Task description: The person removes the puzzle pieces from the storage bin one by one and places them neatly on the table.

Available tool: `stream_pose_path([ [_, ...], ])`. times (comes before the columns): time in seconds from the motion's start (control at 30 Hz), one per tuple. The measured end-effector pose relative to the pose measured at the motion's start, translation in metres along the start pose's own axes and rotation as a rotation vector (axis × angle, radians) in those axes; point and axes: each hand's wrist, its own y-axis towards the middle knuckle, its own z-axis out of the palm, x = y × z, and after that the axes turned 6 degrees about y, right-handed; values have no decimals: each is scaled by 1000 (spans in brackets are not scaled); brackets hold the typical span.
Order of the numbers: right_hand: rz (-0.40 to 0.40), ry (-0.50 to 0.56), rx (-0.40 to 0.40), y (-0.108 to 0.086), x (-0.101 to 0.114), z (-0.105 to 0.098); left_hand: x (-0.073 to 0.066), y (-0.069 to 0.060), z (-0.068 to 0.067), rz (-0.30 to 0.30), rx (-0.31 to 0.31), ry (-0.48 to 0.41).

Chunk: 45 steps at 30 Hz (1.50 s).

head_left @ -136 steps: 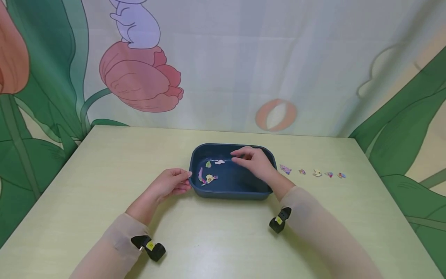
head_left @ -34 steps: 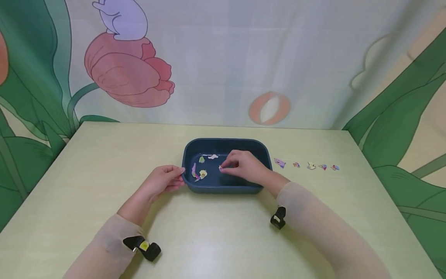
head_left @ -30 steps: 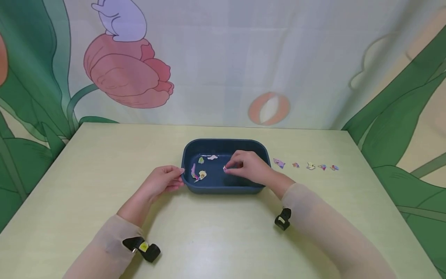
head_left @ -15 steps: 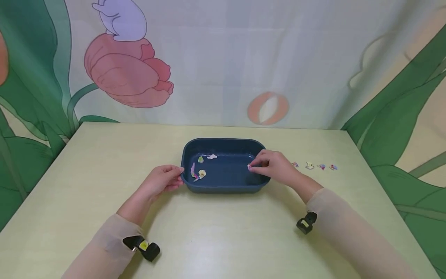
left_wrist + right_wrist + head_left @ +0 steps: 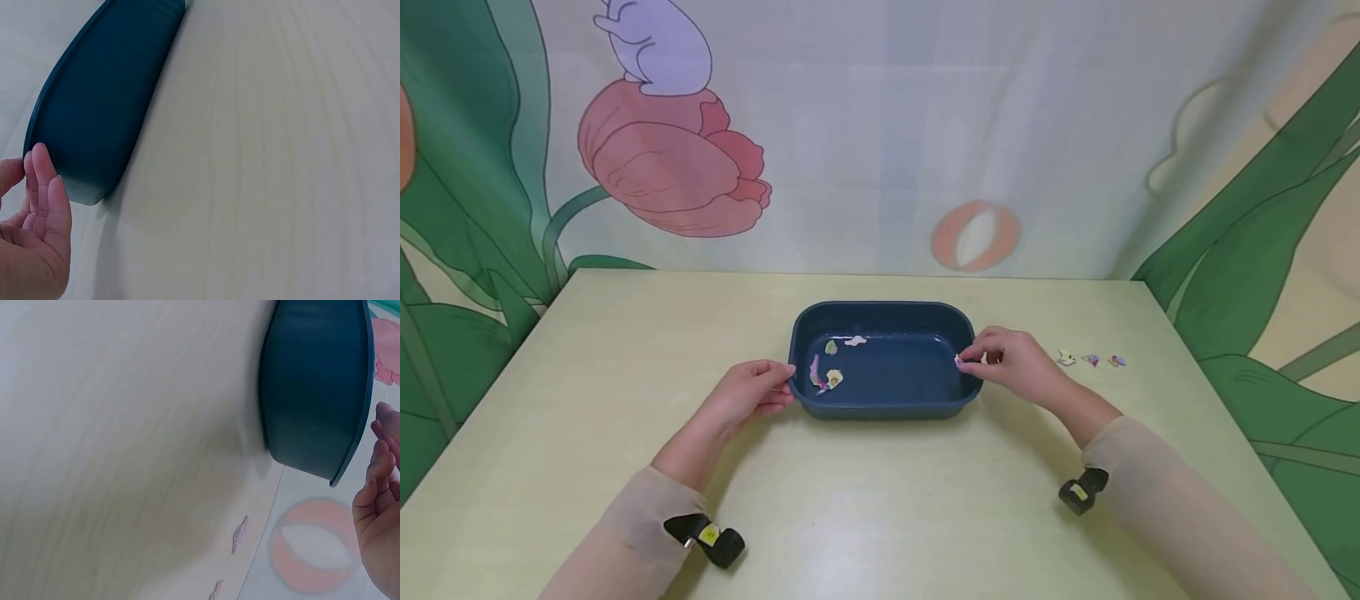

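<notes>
A dark blue rectangular box [image 5: 880, 408] stands on the table in the head view. My left hand [image 5: 751, 393] holds its left rim between thumb and fingers. My right hand [image 5: 1018, 362] is above the right rim, pinching a small pink-and-white paper cutout [image 5: 959, 361] between thumb and index finger. On the box's floor, toward the left, lie a purple curved cutout [image 5: 816, 371], a yellowish cutout [image 5: 834, 379], a green cutout [image 5: 831, 347] and a white cutout [image 5: 855, 341]. In the right wrist view the fingers [image 5: 381, 465] are beside the box wall; the pinched piece is hidden there.
Right of my right hand a row of small cutouts lies on the table: a whitish one [image 5: 1066, 357], then two colourful ones, the farther a purple-orange piece [image 5: 1116, 361]. My hand hides part of the row. A printed curtain [image 5: 850, 150] hangs behind the table [image 5: 865, 508].
My right hand has picked the small cutout up from beside the yellowish one and carried it rightward across the box to the right rim. My left hand stays on the left rim.
</notes>
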Motion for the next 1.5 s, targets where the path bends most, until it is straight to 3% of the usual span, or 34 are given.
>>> stream_pose_path([
  [0.73,29,-26,-43,-20,-19,-14,5,1,3,0,-7,36],
  [0.93,111,-49,-28,-31,-30,-20,8,1,6,-5,11,50],
  [1.13,152,-56,-27,-34,-39,-20,8,4,5,4,-12,47],
  [1.5,413,-25,51,-31,-58,-14,3,4,-3,26,7,47],
])
